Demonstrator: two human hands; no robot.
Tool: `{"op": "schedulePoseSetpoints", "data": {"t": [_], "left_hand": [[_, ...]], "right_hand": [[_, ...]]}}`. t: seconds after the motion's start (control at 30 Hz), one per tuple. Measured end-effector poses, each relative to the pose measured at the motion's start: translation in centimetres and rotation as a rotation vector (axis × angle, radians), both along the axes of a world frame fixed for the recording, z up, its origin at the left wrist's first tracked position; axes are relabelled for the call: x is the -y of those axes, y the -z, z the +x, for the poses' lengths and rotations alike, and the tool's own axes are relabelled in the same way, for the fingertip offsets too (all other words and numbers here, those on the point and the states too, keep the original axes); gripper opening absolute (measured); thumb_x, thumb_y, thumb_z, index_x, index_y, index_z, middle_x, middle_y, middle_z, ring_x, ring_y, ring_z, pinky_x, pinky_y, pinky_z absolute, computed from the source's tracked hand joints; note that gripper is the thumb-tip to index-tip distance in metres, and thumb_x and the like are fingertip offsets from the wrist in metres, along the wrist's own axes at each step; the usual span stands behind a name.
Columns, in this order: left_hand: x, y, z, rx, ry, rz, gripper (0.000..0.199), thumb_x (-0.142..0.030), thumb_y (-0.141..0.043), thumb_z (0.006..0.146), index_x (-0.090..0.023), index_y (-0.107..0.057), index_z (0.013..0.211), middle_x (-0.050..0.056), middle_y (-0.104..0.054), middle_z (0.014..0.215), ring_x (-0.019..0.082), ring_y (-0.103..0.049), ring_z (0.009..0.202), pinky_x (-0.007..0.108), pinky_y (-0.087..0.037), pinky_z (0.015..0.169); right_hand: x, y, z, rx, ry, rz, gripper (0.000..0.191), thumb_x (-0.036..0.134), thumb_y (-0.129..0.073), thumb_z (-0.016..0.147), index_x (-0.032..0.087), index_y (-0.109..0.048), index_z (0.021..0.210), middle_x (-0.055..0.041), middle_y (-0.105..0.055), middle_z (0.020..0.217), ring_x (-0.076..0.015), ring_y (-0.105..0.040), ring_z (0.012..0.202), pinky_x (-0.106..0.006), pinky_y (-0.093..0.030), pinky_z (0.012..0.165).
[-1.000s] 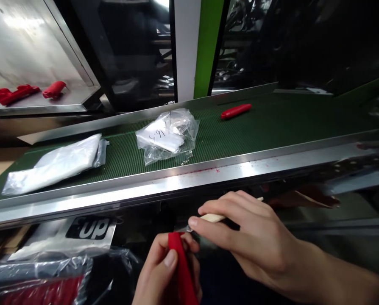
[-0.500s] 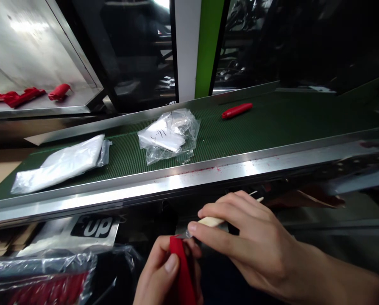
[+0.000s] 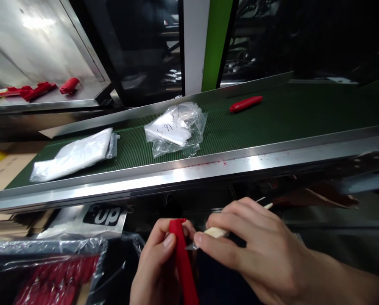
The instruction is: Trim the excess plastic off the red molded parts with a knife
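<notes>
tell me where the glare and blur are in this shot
Head view: strong glare streaks along the steel rail and a bright patch on the metal panel at upper left; the background behind the belt is dark; the bag of red parts at the lower left edge looks smeared; both hands stay fairly sharp.

The left hand [image 3: 159, 267] has brought the red piece [image 3: 181, 258] up a little, so its top end now stands clear above the fingers instead of tucked under the right hand's thumb. The right hand [image 3: 256, 250] has eased back to the right, and the small blade [image 3: 191, 245] of its pale wooden-handled tool [image 3: 216, 231] now meets the side of the red piece just below its tip. More of the bag of red pieces [image 3: 46, 271] shows left of the left hand.
</notes>
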State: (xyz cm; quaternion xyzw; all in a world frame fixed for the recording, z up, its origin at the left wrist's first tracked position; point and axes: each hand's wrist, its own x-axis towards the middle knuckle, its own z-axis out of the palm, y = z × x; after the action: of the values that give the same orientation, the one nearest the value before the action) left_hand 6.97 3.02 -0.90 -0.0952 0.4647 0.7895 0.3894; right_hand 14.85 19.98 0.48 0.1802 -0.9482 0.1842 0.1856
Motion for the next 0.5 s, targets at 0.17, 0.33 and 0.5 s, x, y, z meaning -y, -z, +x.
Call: {"op": "schedulePoseSetpoints", "data": {"t": [0.17, 0.33, 0.5], "left_hand": [[-0.1, -0.5, -0.6, -0.113, -0.065, -0.031, 0.014, -0.03, -0.062, 0.081, -0.016, -0.063, 0.08, 0.005, -0.06, 0.083, 0.011, -0.05, 0.063, 0.02, -0.042, 0.055], [0.4, -0.3, -1.8, -0.17, -0.03, 0.028, 0.014, -0.029, -0.056, 0.085, -0.017, -0.062, 0.084, 0.003, -0.058, 0.086, 0.01, -0.048, 0.059, 0.02, -0.043, 0.051], [0.4, -0.6, -1.9, -0.141, -0.093, 0.019, 0.011, -0.028, -0.056, 0.085, -0.018, -0.057, 0.088, 0.002, -0.059, 0.089, 0.009, -0.049, 0.06, 0.02, -0.045, 0.052]], "right_hand": [[1.1, 0.3, 0.8, 0.029, -0.034, 0.018, 0.037, 0.01, -0.04, 0.09, 0.019, -0.064, 0.116, -0.0077, -0.065, 0.086, -0.02, -0.056, 0.07, -0.036, -0.047, 0.059], [2.2, 1.6, 1.5, -0.025, -0.047, -0.027, 0.038, 0.006, -0.047, 0.085, 0.021, -0.065, 0.115, -0.0066, -0.067, 0.086, -0.0199, -0.058, 0.068, -0.037, -0.049, 0.057], [1.8, 1.0, 1.7, -0.015, 0.001, -0.05, 0.038, 0.009, -0.05, 0.087, 0.024, -0.064, 0.12, -0.0058, -0.068, 0.097, -0.02, -0.061, 0.078, -0.038, -0.052, 0.067]]}}
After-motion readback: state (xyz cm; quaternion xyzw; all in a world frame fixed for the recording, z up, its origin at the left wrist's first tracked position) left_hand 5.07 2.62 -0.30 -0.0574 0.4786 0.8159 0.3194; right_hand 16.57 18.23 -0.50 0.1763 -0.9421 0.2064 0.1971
